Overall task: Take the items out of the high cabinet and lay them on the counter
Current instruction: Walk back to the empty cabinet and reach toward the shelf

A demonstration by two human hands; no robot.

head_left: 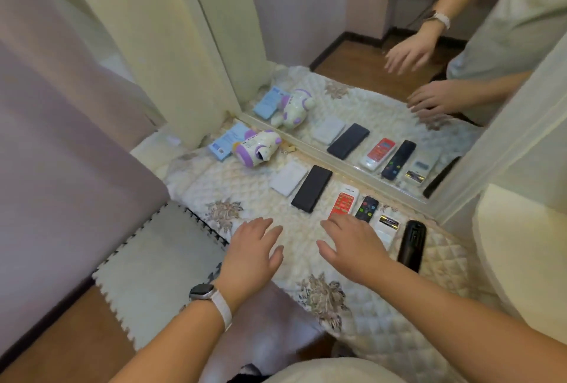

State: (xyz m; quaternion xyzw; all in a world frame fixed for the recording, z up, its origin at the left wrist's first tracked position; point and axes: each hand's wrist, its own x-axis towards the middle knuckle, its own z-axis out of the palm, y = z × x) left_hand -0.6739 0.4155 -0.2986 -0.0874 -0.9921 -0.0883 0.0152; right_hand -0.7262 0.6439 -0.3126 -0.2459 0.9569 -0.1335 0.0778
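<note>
In the head view, a row of flat items is seen laid on the quilted counter (245,189) along the foot of a mirror (352,100). From left to right these are a blue box (225,142), a white-and-purple toy (257,148) tipped on its side, a white case (288,181), a black case (312,187), a red-and-white remote (344,200), a small black remote (366,209), a white remote (387,227) with its batteries exposed, and a large black remote (412,244). The cases and remotes are set side by side, each long axis pointed away toward the mirror. The left hand (256,249) – a watch (202,290) at its wrist – and the right hand (352,244) are held palm-down over the quilt, fingers spread, nothing gripped. The red-and-white remote's near end is covered by the right fingertips – whether it is touched cannot be told.
</note>
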